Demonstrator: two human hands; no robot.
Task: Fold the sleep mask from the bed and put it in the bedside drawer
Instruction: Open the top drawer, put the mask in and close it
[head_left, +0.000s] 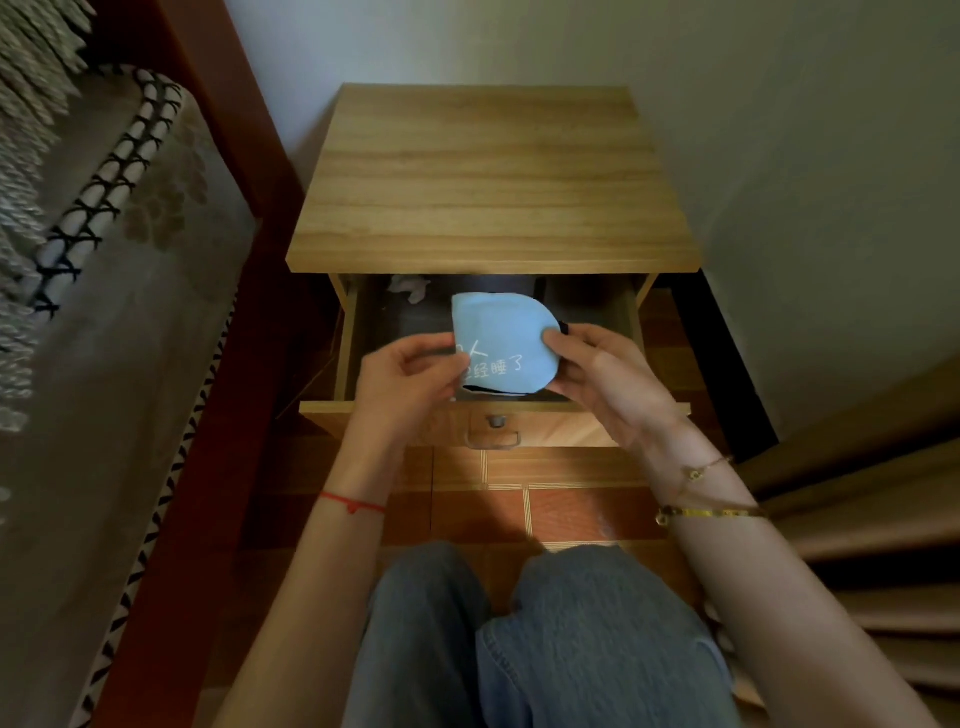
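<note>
Both hands pinch folded sleep mask (501, 340) over open drawer (631, 312): left hand (410, 376) on one edge, right hand (597, 366) on other. Lower flat w/ fold kept shut; strap probably tucked underneath.

Person, viewed from above. Both forearms bare, no sleeves visible. Left hand (402, 376): bare, no rings seen; a thin red cord bracelet (353, 503) with a small knot or bead circles the wrist. Right hand (602, 374): bare; a fine gold chain bracelet with a small charm (698, 472) sits near the wrist, and a broader flat gold-link bracelet (711, 514) lies further up the forearm. Legs clad in faded blue denim jeans (545, 639), seam stitching visible.
</note>
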